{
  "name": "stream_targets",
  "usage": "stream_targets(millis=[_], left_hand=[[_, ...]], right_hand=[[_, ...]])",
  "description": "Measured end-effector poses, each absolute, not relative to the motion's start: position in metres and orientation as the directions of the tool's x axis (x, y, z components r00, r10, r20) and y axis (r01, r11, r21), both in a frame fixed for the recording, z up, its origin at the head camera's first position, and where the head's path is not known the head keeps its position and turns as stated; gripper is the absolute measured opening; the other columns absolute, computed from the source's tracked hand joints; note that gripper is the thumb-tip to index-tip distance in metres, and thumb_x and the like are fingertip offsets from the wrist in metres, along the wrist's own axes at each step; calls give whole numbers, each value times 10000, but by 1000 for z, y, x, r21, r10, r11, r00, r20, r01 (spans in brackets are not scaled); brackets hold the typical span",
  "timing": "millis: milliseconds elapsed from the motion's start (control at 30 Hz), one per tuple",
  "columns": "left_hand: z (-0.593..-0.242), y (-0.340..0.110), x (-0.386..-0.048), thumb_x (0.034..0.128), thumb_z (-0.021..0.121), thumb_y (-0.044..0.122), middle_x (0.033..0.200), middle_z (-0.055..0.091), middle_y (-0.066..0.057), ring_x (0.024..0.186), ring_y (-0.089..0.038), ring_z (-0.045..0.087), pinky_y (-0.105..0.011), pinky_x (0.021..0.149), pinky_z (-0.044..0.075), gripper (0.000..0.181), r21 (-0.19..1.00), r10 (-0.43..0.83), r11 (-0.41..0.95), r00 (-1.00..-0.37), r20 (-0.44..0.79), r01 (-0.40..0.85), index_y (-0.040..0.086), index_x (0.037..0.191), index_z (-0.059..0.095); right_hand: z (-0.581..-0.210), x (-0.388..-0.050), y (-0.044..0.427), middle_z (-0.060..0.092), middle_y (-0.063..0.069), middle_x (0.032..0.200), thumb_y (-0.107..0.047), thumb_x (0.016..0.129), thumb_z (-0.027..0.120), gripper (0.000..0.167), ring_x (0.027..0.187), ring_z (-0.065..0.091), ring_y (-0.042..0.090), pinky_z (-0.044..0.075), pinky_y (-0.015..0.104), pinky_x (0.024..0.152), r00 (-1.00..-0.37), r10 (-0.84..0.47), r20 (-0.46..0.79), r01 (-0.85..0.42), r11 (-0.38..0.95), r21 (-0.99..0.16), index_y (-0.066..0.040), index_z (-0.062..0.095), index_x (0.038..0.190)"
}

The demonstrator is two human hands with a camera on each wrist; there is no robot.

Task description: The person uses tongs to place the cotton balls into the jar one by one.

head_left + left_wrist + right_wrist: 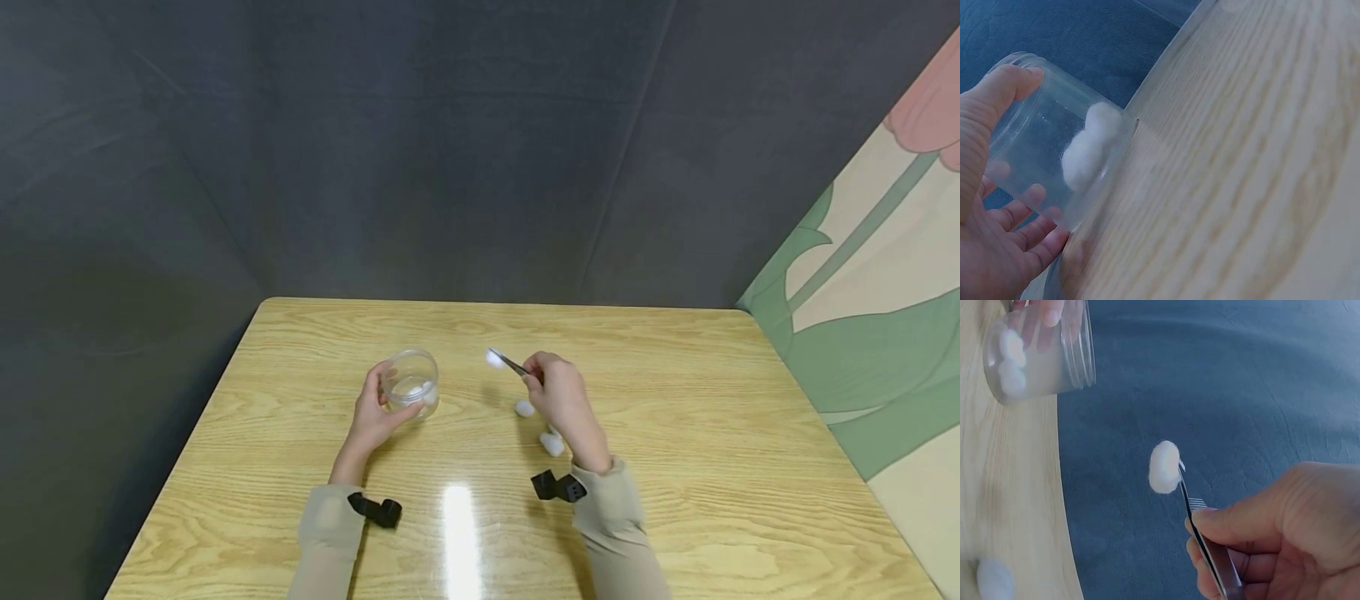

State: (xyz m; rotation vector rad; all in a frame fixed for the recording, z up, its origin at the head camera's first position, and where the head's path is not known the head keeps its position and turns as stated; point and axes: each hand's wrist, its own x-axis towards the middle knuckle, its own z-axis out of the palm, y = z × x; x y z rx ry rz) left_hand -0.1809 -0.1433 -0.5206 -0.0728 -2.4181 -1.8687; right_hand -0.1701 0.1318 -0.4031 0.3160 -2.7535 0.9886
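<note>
My left hand [375, 418] grips a clear plastic jar [1041, 150] round its side, thumb near the rim. Through the jar's wall in the left wrist view, white cotton balls [1082, 159] show at its bottom; the jar has no lid on. My right hand [561, 398] pinches metal tweezers [1210, 556] between thumb and fingers. A single cotton ball [1164, 467] is caught at the tweezers' tips, held above the table to the right of the jar and apart from it.
Several loose cotton balls [551, 443] lie on the wooden table [712, 433] below my right hand. A dark cloth [450, 167] hangs behind the table's far edge. At the right stands a panel with a flower pattern [885, 350].
</note>
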Motion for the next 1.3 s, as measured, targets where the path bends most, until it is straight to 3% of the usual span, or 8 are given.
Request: stream_targets(millis=[567, 1067, 1300], left_hand=[[-519, -143, -181, 734, 799, 107, 1376, 410, -189, 1228, -346, 390, -532, 960, 319, 810, 964, -4, 249, -995, 101, 97, 91, 1393, 327], [-519, -142, -181, 725, 802, 107, 1366, 418, -169, 1220, -322, 398, -487, 945, 336, 809, 965, -13, 250, -996, 89, 83, 119, 1386, 335], [-508, -140, -177, 733, 785, 49, 1371, 400, -232, 1229, -373, 387, -494, 948, 331, 813, 966, -6, 247, -997, 81, 77, 42, 1395, 313]], right_hand=[[-401, -175, 109, 576, 49, 683, 16, 843, 639, 64, 578, 492, 161, 415, 301, 542, -955, -159, 252, -284, 743, -606, -26, 620, 797], [-402, -177, 92, 578, 53, 694, 32, 830, 641, 57, 591, 501, 159, 420, 289, 540, -956, -183, 229, -288, 731, -618, -19, 630, 808], [-403, -178, 83, 563, 36, 677, 18, 835, 642, 57, 579, 484, 151, 403, 274, 528, -952, -200, 230, -302, 724, -621, -28, 630, 802]])
